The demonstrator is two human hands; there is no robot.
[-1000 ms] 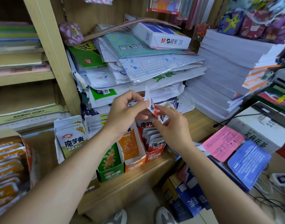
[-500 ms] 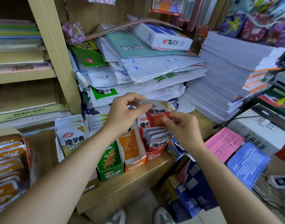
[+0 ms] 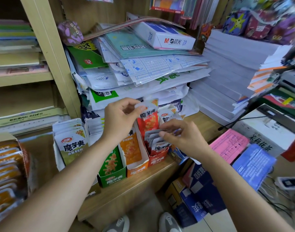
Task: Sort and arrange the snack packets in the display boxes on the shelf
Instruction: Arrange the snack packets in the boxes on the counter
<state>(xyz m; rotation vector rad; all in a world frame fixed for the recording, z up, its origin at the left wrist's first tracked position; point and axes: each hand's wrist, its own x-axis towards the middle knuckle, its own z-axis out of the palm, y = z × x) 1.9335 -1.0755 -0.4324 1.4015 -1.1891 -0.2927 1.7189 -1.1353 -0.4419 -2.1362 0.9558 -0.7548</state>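
Since a second ago the red snack packet (image 3: 148,120) has turned from edge-on to face-forward and come down from in front of the paper stack into the back of the red display box (image 3: 157,157), and both hands have dropped with it.

Nearest, below the red display box, two grey shoes (image 3: 143,222) stand on the floor, with blue cartons (image 3: 200,195) to their right. On the wooden shelf (image 3: 135,183) the red display box stands at the right end of a row; the orange display box (image 3: 137,167) touches its left side, then the green display box (image 3: 112,177), then a white display box (image 3: 58,158) of pale green packets. The left forearm crosses in front of the green and orange boxes.

The left hand (image 3: 117,118) pinches the red snack packet's white top edge between thumb and forefinger, other fingers curled. The right hand (image 3: 183,138) is half closed, its thumb and fingertips on the tops of the packets (image 3: 157,143) standing in the front of the red display box.

Behind the box rises a messy stack of papers (image 3: 143,76) topped by a white paper ream (image 3: 166,37); to its right, pink (image 3: 228,144) and blue sheets (image 3: 253,163) lie near a white carton (image 3: 267,131).
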